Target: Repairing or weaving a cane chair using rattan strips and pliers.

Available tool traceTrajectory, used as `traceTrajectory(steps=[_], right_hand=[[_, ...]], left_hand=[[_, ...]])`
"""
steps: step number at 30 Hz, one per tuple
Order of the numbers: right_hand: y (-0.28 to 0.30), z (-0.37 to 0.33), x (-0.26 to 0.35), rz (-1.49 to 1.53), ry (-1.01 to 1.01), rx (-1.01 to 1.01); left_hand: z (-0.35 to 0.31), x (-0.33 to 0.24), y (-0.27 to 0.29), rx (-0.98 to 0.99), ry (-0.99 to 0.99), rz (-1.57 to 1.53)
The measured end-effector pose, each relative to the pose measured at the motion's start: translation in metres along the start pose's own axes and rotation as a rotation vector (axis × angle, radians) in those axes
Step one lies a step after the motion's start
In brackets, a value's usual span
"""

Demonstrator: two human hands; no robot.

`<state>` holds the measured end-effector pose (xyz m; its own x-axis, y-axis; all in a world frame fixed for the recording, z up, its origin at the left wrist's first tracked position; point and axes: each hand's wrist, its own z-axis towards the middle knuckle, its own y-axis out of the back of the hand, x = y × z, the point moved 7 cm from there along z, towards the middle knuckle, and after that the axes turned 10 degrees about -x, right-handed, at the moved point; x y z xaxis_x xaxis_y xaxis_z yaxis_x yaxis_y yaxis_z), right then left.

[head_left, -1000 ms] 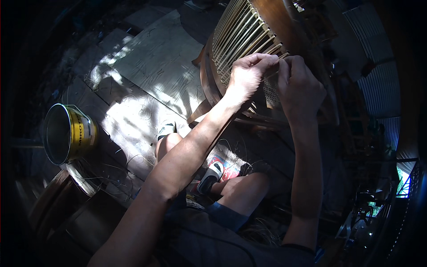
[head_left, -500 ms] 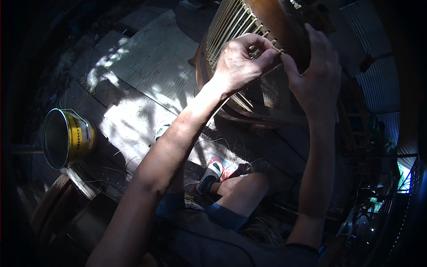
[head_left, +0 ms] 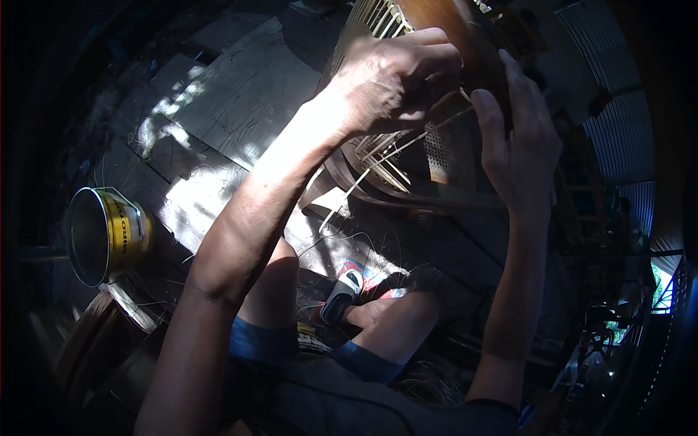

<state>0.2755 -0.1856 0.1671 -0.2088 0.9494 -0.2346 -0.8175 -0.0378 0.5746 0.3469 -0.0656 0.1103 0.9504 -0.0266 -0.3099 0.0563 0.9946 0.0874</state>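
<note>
A curved wooden chair frame (head_left: 429, 14) with cane strands (head_left: 383, 18) strung across it stands at the top middle. Over its edge is my left hand (head_left: 407, 76), fingers curled closed; whatever they hold is hidden behind the knuckles. My right hand (head_left: 522, 138) lies against the right side of the frame, fingers stretched up and the thumb apart. By its thumb tip, a pale strand end sticks out. A long loose cane strand (head_left: 363, 176) runs from near the hands down to the lower left. Woven cane mesh (head_left: 437, 154) shows below the hands.
A yellow bucket (head_left: 131, 231) stands at the left. A flat board (head_left: 247, 87) lies on the sunlit floor beyond it, with loose cane strips (head_left: 218, 178) scattered nearby. My bent legs (head_left: 396, 327) are below the chair. Corrugated sheeting (head_left: 603, 58) stands at the right.
My left hand has turned from a fingertip pinch at the frame's edge to a curled, knuckles-up pose, slightly higher. The long strand now shows below it. My right hand has barely moved.
</note>
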Motion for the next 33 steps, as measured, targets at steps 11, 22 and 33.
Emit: traceTrajectory(steps=[11,22,33], right_hand=[[0.001,0.002,0.013,-0.076,-0.156,0.091],[-0.068,-0.176,0.031,0.647,-1.036,-0.152],[-0.176,-0.264,0.101,1.354,-1.751,-0.119]], left_hand=[[-0.007,0.007,-0.005,-0.085,0.155,-0.121],[0.039,-0.031,0.029,0.144,0.087,0.112],[0.080,-0.046,-0.027,0.782,-0.156,0.272]])
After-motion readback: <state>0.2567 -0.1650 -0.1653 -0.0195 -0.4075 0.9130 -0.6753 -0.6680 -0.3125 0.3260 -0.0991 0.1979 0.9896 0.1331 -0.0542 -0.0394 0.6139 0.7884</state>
